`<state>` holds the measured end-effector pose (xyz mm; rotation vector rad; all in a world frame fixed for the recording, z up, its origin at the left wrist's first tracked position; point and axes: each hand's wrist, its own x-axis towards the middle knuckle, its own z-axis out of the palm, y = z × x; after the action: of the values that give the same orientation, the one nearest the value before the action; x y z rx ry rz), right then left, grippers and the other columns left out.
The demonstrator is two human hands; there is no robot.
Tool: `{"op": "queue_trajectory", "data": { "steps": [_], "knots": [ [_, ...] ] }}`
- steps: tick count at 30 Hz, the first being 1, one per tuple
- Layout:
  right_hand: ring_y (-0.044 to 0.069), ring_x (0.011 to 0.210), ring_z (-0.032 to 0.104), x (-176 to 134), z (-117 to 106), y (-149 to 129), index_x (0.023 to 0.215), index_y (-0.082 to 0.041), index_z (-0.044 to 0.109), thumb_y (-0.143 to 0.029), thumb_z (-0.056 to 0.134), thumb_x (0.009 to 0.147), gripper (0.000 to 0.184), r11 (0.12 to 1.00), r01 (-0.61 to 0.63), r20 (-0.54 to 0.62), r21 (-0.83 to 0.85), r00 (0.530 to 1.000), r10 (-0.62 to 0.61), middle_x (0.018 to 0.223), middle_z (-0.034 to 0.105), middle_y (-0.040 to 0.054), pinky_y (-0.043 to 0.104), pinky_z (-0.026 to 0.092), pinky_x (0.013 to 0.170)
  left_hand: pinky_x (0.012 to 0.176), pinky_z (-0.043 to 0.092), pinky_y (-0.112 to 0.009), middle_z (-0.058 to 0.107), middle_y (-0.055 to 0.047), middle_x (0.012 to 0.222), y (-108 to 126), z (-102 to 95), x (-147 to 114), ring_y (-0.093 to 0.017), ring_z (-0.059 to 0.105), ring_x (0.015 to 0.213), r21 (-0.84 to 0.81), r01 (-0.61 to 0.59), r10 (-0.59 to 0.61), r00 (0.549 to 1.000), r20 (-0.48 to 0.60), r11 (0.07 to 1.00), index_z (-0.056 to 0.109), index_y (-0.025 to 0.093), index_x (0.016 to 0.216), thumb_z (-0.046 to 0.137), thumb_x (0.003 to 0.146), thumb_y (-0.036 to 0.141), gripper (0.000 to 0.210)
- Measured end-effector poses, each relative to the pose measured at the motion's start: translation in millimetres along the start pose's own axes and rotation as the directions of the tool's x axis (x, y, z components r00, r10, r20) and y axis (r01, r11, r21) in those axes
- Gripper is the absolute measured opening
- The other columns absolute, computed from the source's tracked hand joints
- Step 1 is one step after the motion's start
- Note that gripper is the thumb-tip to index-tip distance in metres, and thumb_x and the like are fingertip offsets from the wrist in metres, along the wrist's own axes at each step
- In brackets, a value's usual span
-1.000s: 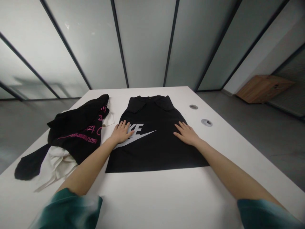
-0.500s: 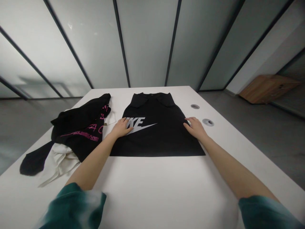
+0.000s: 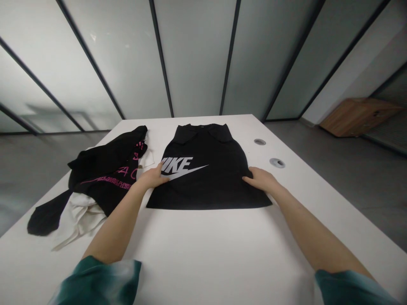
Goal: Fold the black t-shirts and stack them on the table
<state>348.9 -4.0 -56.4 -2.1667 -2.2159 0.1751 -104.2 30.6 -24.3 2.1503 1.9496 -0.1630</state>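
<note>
A black T-shirt [image 3: 219, 186] with a white printed logo lies flat on the white table [image 3: 203, 250], its hem toward me and its sleeves folded inward near the collar. My left hand [image 3: 153, 176] grips its left side edge beside the lettering, thumb on top and fingers partly hidden under the cloth. At the opposite side edge, my right hand [image 3: 261, 179] holds the fabric the same way, its thumb lying on the black cloth.
On the left of the table lies a loose heap: a black garment with pink print [image 3: 108, 165] over white cloth [image 3: 81, 214]. Two round cable grommets [image 3: 277, 163] are set in the tabletop at right. Frosted glass panels [image 3: 195, 55] stand behind; a wooden cabinet [image 3: 359, 116] is at far right.
Both hands have slid a little toward me along the shirt's sides and closed on its edges. The side edges now curve inward slightly at the hands.
</note>
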Motion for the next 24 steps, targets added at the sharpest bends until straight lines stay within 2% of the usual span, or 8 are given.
{"op": "queue_trajectory", "data": {
  "steps": [6, 10, 12, 14, 16, 18, 20, 24],
  "knots": [
    [0.031, 0.092, 0.07, -11.9, -29.9, 8.0, 0.141, -0.019, 0.055, -0.056, 0.065, 0.078, 0.073, 0.94, 0.075, 0.254, 0.332, 0.953, -0.165, 0.114, 0.073, 0.0139, 0.038, 0.056, 0.077, 0.076, 0.053, -0.029, 0.072, -0.006, 0.108, -12.9, -26.5, -15.2, -0.026, 0.068, 0.096, -0.341, -0.112, 0.246, 0.892, 0.379, 0.933, 0.051, 0.023, 0.144, 0.065, 0.071, 0.064, 0.084],
    [0.022, 0.067, 0.067, -25.1, -49.5, 3.4, 0.101, -0.019, 0.078, -0.058, 0.063, 0.078, 0.048, 0.839, -0.052, 0.502, 0.541, 0.82, -0.273, 0.086, 0.075, 0.0088, 0.032, 0.055, 0.059, 0.065, 0.051, -0.025, 0.072, -0.004, 0.091, -20.3, -30.2, -19.1, -0.021, 0.065, 0.083, -0.565, -0.105, 0.407, 0.8, 0.441, 0.818, 0.075, 0.022, 0.106, 0.073, 0.066, 0.061, 0.055],
    [0.018, 0.06, 0.063, -25.2, -52.3, 3.9, 0.08, -0.018, 0.078, -0.057, 0.066, 0.076, 0.041, 0.742, -0.074, 0.469, 0.666, 0.815, -0.34, 0.073, 0.071, 0.0068, 0.03, 0.054, 0.058, 0.065, 0.051, -0.026, 0.072, -0.005, 0.087, -25.0, -26.5, -15.5, -0.02, 0.064, 0.078, -0.723, -0.105, 0.484, 0.806, 0.34, 0.683, 0.077, 0.02, 0.091, 0.075, 0.065, 0.059, 0.047],
    [0.018, 0.06, 0.063, -19.1, -48.3, 6.6, 0.072, -0.018, 0.075, -0.054, 0.07, 0.073, 0.037, 0.569, -0.052, 0.292, 0.821, 0.894, -0.339, 0.067, 0.069, 0.0061, 0.03, 0.054, 0.06, 0.068, 0.052, -0.029, 0.072, -0.008, 0.082, -27.6, -20.4, -8.3, -0.021, 0.064, 0.075, -0.887, -0.125, 0.514, 0.847, 0.138, 0.444, 0.077, 0.016, 0.085, 0.073, 0.067, 0.06, 0.048],
    [0.023, 0.071, 0.068, -8.6, -37.3, 8.4, 0.078, -0.019, 0.075, -0.057, 0.067, 0.074, 0.039, 0.328, 0.048, 0.028, 0.943, 0.975, -0.222, 0.076, 0.072, 0.0085, 0.036, 0.056, 0.07, 0.078, 0.053, -0.035, 0.073, -0.011, 0.088, -25.0, -12.7, 1.2, -0.026, 0.067, 0.084, -0.964, -0.203, 0.432, 0.895, -0.111, 0.172, 0.076, 0.015, 0.094, 0.063, 0.073, 0.066, 0.057],
    [0.029, 0.098, 0.069, 2.5, -20.9, 5.9, 0.101, -0.022, 0.073, -0.063, 0.057, 0.08, 0.05, 0.197, 0.182, -0.175, 0.963, 0.983, -0.054, 0.102, 0.074, 0.0118, 0.044, 0.055, 0.086, 0.093, 0.049, -0.041, 0.072, -0.013, 0.111, -15.9, -3.0, 10.8, -0.03, 0.065, 0.107, -0.946, -0.319, 0.279, 0.915, -0.291, 0.057, 0.069, 0.017, 0.118, 0.052, 0.079, 0.068, 0.066],
    [0.031, 0.125, 0.058, 10.4, -2.0, -1.9, 0.13, -0.025, 0.061, -0.066, 0.05, 0.083, 0.063, 0.316, 0.233, -0.255, 0.92, 0.967, 0.029, 0.132, 0.065, 0.0115, 0.049, 0.047, 0.102, 0.105, 0.042, -0.044, 0.062, -0.012, 0.136, -2.1, 9.2, 18.3, -0.032, 0.053, 0.129, -0.894, -0.399, 0.177, 0.913, -0.367, 0.202, 0.054, 0.02, 0.14, 0.049, 0.082, 0.065, 0.074],
    [0.035, 0.136, 0.048, 11.4, 26.2, -25.2, 0.152, -0.018, 0.039, -0.059, 0.059, 0.083, 0.083, 0.85, 0.119, -0.148, 0.513, 0.988, -0.049, 0.147, 0.053, 0.0163, 0.048, 0.038, 0.11, 0.11, 0.035, -0.049, 0.059, -0.02, 0.137, 25.4, 34.1, 23.1, -0.038, 0.05, 0.132, -0.462, -0.314, 0.199, 0.939, -0.281, 0.829, 0.033, 0.011, 0.154, 0.06, 0.082, 0.054, 0.088]
  ]
}}
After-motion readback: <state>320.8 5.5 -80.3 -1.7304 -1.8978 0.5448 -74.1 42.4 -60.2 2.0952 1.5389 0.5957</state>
